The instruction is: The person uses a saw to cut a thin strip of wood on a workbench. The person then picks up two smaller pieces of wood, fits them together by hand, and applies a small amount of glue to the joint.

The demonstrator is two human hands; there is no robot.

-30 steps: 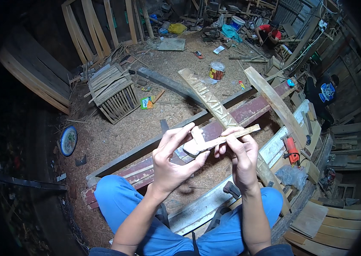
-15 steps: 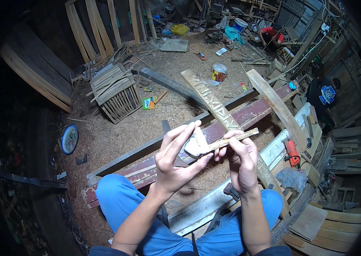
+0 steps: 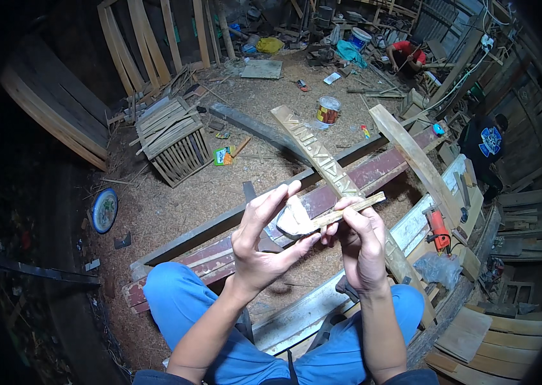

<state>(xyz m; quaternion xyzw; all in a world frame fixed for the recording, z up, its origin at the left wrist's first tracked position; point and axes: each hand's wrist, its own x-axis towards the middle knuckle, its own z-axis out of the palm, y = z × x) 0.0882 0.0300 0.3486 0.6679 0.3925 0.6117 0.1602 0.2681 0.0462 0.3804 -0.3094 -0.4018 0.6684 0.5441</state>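
My left hand (image 3: 259,234) is closed by the thumb and fingers around a small pale cream piece with a dark lower edge (image 3: 293,220); its exact kind is unclear. Between the thumb and fingertips of my right hand (image 3: 362,240) is a thin wooden stick (image 3: 368,202). It slants up to the right, and its lower left end meets the cream piece. Beyond my hands a narrow board with carved zigzag grooves (image 3: 316,154) lies across a dark red painted beam (image 3: 373,168). Both hands are raised above my knees.
A red power tool (image 3: 438,230) and a clear plastic bag (image 3: 439,267) lie at the right by a white plank (image 3: 406,231). A paint can (image 3: 329,110) and a slatted wooden crate (image 3: 175,144) stand farther off. Two people (image 3: 407,56) work at the far right.
The stick and my right hand have shifted very slightly left. The left hand still holds the cream piece in nearly the same place.
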